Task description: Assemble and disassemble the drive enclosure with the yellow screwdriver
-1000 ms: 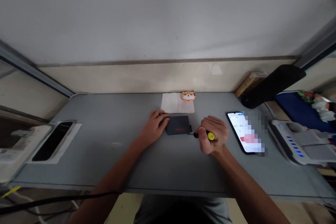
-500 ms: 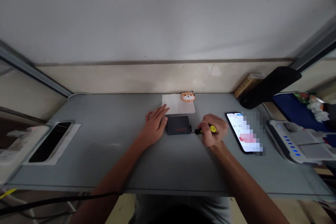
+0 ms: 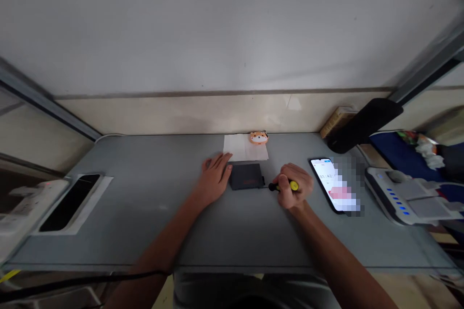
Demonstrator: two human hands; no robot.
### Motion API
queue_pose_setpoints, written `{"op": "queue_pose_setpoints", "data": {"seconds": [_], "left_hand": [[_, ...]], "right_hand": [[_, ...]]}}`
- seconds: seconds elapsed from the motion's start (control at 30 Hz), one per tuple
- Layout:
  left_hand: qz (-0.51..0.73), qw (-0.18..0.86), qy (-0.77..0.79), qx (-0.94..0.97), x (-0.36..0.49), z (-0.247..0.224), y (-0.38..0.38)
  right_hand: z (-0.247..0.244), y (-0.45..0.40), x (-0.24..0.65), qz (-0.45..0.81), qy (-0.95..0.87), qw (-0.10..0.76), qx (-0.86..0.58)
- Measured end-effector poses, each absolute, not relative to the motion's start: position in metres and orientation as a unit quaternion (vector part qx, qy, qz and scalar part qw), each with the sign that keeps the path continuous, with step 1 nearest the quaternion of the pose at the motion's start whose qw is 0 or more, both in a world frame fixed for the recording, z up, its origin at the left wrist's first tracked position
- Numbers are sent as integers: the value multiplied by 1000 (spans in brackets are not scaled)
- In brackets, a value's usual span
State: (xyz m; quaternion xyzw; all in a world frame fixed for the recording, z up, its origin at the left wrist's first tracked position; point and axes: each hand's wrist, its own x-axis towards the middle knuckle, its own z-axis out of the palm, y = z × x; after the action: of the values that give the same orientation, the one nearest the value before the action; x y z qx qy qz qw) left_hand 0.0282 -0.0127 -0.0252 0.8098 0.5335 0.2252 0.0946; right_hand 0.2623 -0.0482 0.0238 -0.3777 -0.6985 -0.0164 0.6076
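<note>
A flat dark grey box (image 3: 246, 176) with faint reddish marking lies on the desk in front of me. My left hand (image 3: 213, 181) rests by its left edge, fingers stretched out and the thumb touching or almost touching the box. In my right hand (image 3: 295, 186) is a screwdriver (image 3: 294, 186) with a yellow and black handle, the fingers wrapped round it. Its thin shaft points left at the small black part on the right side of the box. Whether the tip sits in anything is too small to tell.
Behind the box lies white paper (image 3: 235, 147) with an orange animal-faced case (image 3: 258, 138). To the right are a lit phone (image 3: 328, 181), a black cylinder (image 3: 364, 125) and a power strip (image 3: 389, 198). A dark-screened phone (image 3: 70, 203) lies at the left on paper.
The whole scene sits slightly lower in the picture, as the head view has tilted up a little. Both hands keep nearly the same places beside the box, and the screwdriver stays in the right hand.
</note>
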Motion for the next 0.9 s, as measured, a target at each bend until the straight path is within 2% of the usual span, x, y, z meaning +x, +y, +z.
{"op": "queue_pose_setpoints", "data": {"seconds": [0.13, 0.43, 0.7, 0.9], "left_hand": [[254, 88, 524, 808, 27, -27, -13], [288, 113, 440, 843, 26, -15, -22], [295, 90, 471, 826, 27, -22, -20], [309, 102, 468, 822, 27, -20, -19]], "right_hand": [[26, -47, 264, -31, -720, 583, -375], [28, -48, 253, 22, -705, 604, -371], [22, -55, 234, 58, -767, 546, -332], [24, -56, 233, 56, -755, 568, -324]]}}
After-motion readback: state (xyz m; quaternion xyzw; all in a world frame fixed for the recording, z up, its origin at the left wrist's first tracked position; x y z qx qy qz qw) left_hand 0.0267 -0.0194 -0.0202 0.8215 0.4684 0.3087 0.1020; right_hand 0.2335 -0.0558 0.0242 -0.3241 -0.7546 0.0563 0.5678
